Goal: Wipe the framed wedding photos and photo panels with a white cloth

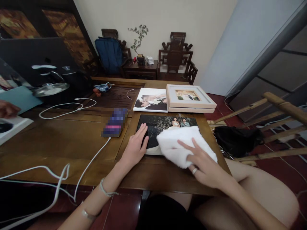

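Note:
A dark photo print (pixel 160 125) showing a couple lies flat on the wooden table (pixel 72 137). My left hand (pixel 135 145) rests flat on its left edge, fingers stretched out. My right hand (pixel 203 164), with a ring on one finger, presses spread fingers onto a white cloth (pixel 182 145) that covers the print's lower right part.
A second photo print (pixel 151 99) and stacked light wooden frames (pixel 189 98) lie behind. A phone (pixel 115 123) on a white cable (pixel 92 161) sits left. Another person's hand (pixel 8 109) shows at far left. Bamboo poles (pixel 263 127) and a black bag (pixel 236 139) stand right.

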The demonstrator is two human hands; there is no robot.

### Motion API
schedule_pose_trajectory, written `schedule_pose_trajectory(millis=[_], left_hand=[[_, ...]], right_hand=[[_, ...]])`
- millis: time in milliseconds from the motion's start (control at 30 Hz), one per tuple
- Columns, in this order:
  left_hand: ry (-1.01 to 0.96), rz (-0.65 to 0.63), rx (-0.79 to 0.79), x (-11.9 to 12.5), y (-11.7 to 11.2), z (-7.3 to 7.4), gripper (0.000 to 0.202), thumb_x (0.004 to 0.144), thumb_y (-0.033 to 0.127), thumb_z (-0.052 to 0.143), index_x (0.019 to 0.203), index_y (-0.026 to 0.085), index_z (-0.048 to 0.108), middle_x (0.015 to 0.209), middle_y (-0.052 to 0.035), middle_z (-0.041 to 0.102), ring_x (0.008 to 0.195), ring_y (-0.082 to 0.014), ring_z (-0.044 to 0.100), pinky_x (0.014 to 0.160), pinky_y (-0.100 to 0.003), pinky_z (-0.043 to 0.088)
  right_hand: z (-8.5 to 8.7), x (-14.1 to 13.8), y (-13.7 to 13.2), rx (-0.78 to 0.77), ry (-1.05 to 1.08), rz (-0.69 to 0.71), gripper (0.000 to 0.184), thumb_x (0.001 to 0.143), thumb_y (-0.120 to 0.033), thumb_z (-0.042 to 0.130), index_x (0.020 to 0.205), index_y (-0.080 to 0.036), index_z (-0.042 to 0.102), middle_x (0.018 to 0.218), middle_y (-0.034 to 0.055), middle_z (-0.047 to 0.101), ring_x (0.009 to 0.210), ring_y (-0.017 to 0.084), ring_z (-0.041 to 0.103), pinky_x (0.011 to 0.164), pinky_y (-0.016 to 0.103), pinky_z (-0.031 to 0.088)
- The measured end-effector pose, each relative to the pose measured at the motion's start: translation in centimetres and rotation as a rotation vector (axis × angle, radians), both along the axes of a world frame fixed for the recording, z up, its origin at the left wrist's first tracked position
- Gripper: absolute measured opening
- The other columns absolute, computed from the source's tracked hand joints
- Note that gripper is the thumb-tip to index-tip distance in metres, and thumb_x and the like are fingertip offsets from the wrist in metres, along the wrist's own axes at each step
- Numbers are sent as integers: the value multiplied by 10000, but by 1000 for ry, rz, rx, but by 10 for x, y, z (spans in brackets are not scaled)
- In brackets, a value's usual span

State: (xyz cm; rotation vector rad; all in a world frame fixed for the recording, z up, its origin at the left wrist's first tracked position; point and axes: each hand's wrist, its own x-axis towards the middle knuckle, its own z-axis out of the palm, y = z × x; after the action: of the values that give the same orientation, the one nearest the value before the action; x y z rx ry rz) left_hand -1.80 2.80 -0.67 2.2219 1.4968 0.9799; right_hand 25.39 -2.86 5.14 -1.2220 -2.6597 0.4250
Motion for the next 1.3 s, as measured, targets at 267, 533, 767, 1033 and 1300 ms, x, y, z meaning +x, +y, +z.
schedule_pose_trajectory(millis=[267, 533, 767, 1033, 1300], left_hand=[[50, -2, -14, 1, 1, -5, 424, 934, 258, 383, 1338, 151, 454, 1436, -132, 437, 1361, -234, 353, 1086, -468, 331], [-267, 78, 67, -3, -4, 9, 497, 980, 380, 254, 1412, 154, 352, 1467, -109, 396, 1366, -197, 340, 1142, -401, 249], [-161, 30, 14, -4, -4, 4, 524, 977, 407, 224, 1421, 149, 328, 1483, -118, 366, 1390, -206, 293, 1136, -415, 248], [138, 25, 5, 3, -4, -1, 406, 937, 280, 385, 1326, 185, 450, 1435, -136, 437, 1372, -241, 332, 1038, -480, 360], [133, 9, 55, 0, -1, -7, 413, 918, 245, 409, 1322, 174, 453, 1425, -144, 447, 1356, -239, 361, 1044, -477, 370]], right_hand=[[-6, 25, 78, 85, -55, -201, 255, 791, -73, 376, 885, -180, 587, 1266, 173, 578, 1356, 315, 306, 1047, 688, 177], [-2, -77, 63, 58, -2, 138, 295, 771, -108, 467, 971, -215, 655, 1386, 64, 495, 1395, 306, 199, 1078, 666, 52], [6, -54, 26, -103, 84, 350, 328, 703, -70, 471, 920, -233, 656, 1306, 17, 578, 1371, 199, 289, 1145, 527, 4], [-2, -10, 56, 14, 54, -109, 245, 766, -53, 403, 830, -184, 600, 1260, 141, 591, 1359, 283, 308, 1091, 634, 127], [2, -95, 114, -33, 145, -165, 343, 854, -147, 372, 1097, -221, 602, 1235, 66, 619, 1244, 307, 458, 1037, 671, 164]])
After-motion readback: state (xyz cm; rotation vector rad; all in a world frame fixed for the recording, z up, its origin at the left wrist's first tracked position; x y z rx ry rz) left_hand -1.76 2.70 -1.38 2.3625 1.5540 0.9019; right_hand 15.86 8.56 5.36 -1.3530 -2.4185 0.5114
